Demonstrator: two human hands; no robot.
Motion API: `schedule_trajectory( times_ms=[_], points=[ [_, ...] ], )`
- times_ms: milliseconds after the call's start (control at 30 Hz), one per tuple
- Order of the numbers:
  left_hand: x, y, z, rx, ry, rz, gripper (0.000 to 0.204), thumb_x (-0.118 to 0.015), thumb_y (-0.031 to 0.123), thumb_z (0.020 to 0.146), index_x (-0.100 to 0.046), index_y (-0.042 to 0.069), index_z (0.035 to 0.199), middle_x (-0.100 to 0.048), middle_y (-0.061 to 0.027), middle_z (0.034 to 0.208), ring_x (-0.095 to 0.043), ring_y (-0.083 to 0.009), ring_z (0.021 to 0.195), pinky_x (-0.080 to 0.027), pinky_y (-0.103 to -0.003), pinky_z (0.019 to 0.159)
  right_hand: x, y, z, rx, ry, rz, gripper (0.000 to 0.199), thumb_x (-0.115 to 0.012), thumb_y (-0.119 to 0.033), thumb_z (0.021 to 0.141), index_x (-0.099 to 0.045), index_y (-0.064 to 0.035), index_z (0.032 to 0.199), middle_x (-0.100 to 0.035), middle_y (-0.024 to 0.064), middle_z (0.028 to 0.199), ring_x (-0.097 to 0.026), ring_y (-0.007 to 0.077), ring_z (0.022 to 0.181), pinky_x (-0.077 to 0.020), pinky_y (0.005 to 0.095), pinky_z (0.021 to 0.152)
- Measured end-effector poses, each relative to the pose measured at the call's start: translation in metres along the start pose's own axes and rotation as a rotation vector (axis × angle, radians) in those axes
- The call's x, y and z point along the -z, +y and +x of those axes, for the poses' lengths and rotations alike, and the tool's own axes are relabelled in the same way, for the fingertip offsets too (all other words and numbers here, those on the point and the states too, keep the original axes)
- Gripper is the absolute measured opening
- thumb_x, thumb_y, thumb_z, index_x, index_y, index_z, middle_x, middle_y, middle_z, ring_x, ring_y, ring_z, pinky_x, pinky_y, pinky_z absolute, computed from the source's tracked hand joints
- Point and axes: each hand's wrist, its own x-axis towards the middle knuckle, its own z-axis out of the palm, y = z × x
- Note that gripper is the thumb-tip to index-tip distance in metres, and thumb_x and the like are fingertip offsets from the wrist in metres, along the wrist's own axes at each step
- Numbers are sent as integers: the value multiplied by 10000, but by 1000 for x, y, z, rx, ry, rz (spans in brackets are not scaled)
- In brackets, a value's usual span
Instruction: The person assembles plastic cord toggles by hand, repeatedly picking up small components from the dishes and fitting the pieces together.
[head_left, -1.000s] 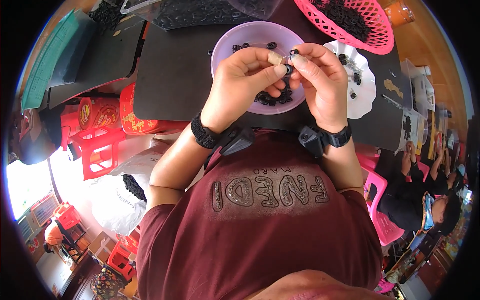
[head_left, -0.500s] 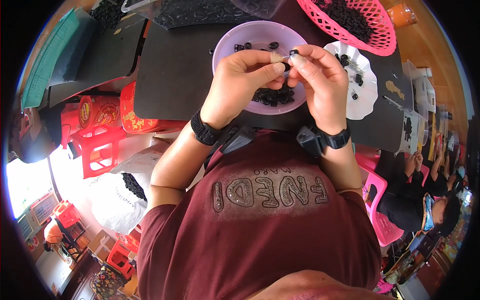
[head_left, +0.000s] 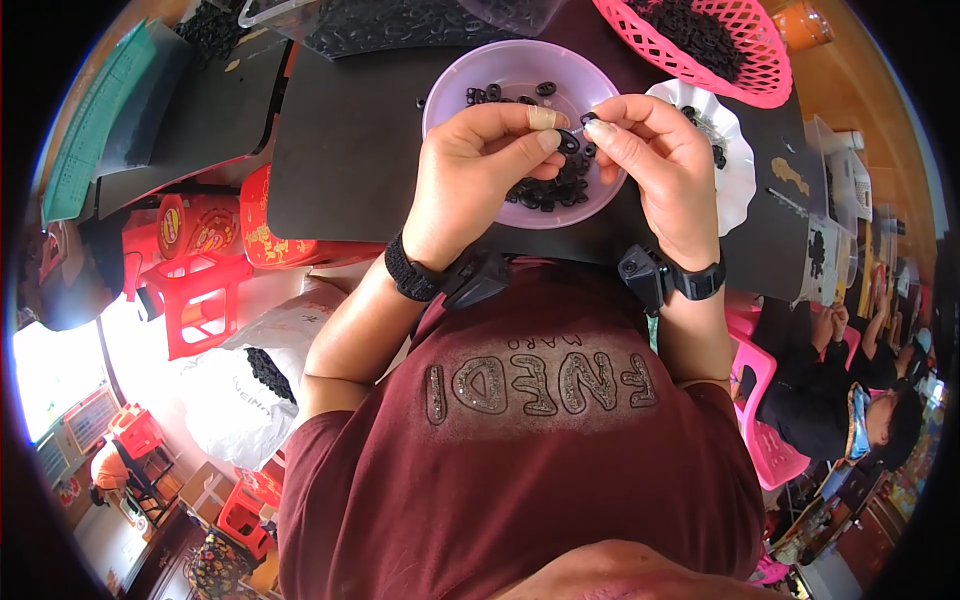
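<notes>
Change since the earlier frame: both hands have drawn slightly apart and lifted a touch nearer the far rim of the bowl, the pinch point now sitting over its middle rather than its near edge. Left hand (head_left: 478,172): thumb and forefinger pressed together on a small black ring piece (head_left: 567,143), the other fingers curled under; a pale plaster wraps one fingertip (head_left: 541,118). Right hand (head_left: 657,165): fingertips pinched on a thin pale pin or wire end with a tiny dark bit at its tip (head_left: 587,119), aimed toward the left hand's piece; whether the two parts touch cannot be told. Both hands hang directly over the lilac bowl (head_left: 450,85), which looks sensible as a catch for anything dropped and keeps the loose supply close. Loose black ring pieces (head_left: 545,190) lie heaped in the near half of the bowl, a few scattered toward its far side. The bowl stands on a dark mat on the counter (head_left: 340,150). White scalloped dish (head_left: 738,150), just right of the bowl, holds a few more black pieces. Pink mesh basket (head_left: 690,55), farther right and behind, is filled with black parts. Black wrist straps with small boxes sit on both forearms. Red tins (head_left: 265,235) and a red stool (head_left: 190,300) sit below the counter's left edge. Another person in dark clothing (head_left: 830,400) sits at right.
</notes>
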Motion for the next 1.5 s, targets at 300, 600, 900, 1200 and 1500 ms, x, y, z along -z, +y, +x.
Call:
schedule_trajectory(
  times_ms=[300, 600, 900, 1200, 1500],
  points=[
    [-4, -2, -3, -45, 34, 7, 180, -660, 20, 905, -660, -53, 1070, -703, -98, 966, -685, -123, 821, -575, -236, 753, -2, -2, 0, -17, 3, -97, 132, -672, -89, 904, -670, -1, 1002, -653, 1, 798, -572, 45, 646, -461, 186, 573],
    [-7, -3, -3, -54, 68, 37, 162, -665, 11, 897, -660, -57, 1044, -706, -96, 944, -684, -124, 810, -573, -239, 753, -6, -1, 0, -21, -23, -168, 122, -677, -83, 902, -685, -9, 999, -659, -10, 788, -564, 29, 644, -448, 176, 557],
    [-7, -4, 0, -55, 56, -113, 165, -669, 30, 903, -647, -31, 1054, -702, -87, 958, -679, -121, 816, -564, -235, 752, -14, 12, -3, 300, 16, -418, 428, -760, 27, 752, -669, -55, 1162, -641, 26, 819, -598, 86, 680, -503, 222, 626],
    [-9, -2, 1, -35, 59, -162, 152, -675, 37, 899, -654, -10, 1042, -704, -77, 950, -665, -112, 825, -556, -240, 758, -14, 12, -2, 583, 87, -651, 465, -774, 27, 713, -675, -78, 1155, -657, 75, 840, -622, 196, 698, -515, 291, 626],
    [-10, -3, 1, -44, 34, -119, 154, -680, 30, 887, -656, -14, 1033, -704, -75, 935, -665, -114, 808, -550, -242, 755, -14, 15, -4, 577, 117, -572, 406, -766, 46, 712, -707, -66, 1097, -681, 81, 867, -644, 168, 673, -535, 264, 612]
  ],
)
